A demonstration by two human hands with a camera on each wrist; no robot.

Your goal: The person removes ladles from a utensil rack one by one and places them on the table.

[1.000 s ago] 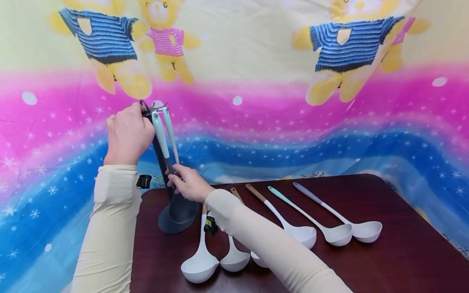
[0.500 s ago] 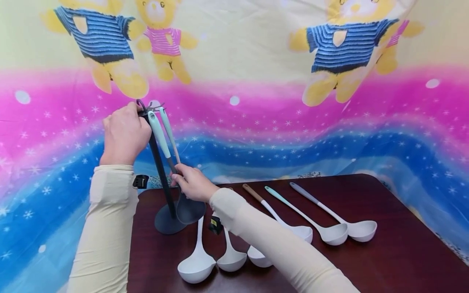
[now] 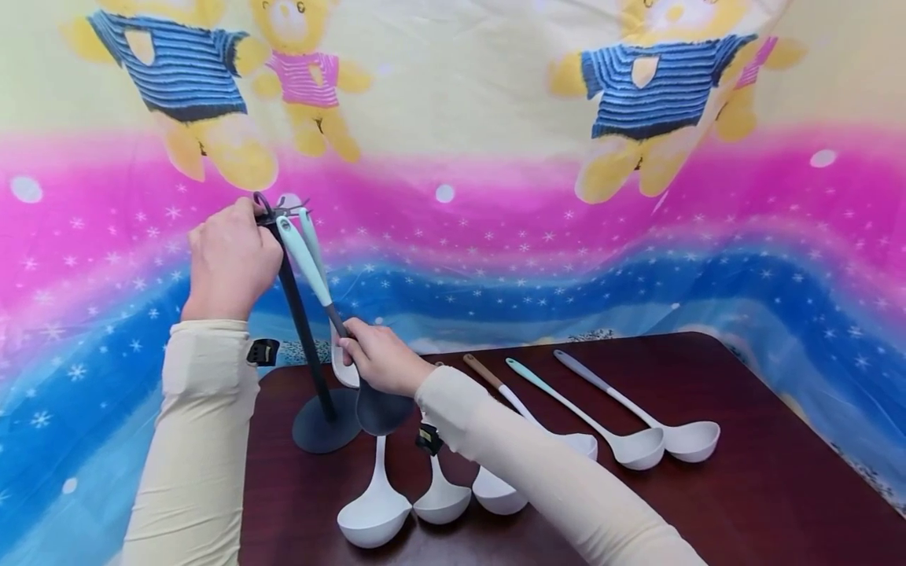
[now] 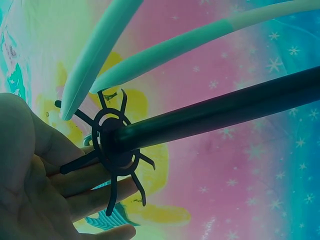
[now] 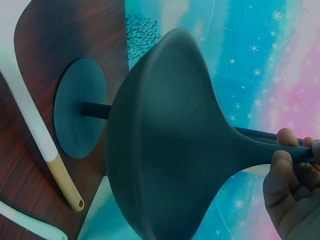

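My left hand (image 3: 233,255) holds the top of a black utensil stand (image 3: 304,322); in the left wrist view its fingers lie behind the hook ring (image 4: 118,137). My right hand (image 3: 382,358) pinches the grey neck of a ladle (image 5: 170,135) with a mint handle and dark grey bowl. This ladle slants, its handle end right at a hook tip and its bowl swung out to the right of the pole. Behind it a second ladle (image 3: 345,369), mint-handled with a white bowl, hangs from another hook. The remaining hooks in the left wrist view bear nothing.
On the dark red-brown table (image 3: 764,456) several white ladles lie in a row, among them a blue-grey-handled ladle (image 3: 690,442) at the right and a spouted ladle (image 3: 375,515) in front. A patterned cloth (image 3: 495,259) hangs behind the table.
The right hand has swung the dark ladle's bowl to the right, away from the stand's base, which uncovers the white bowl behind. The left hand stays at the stand's top.
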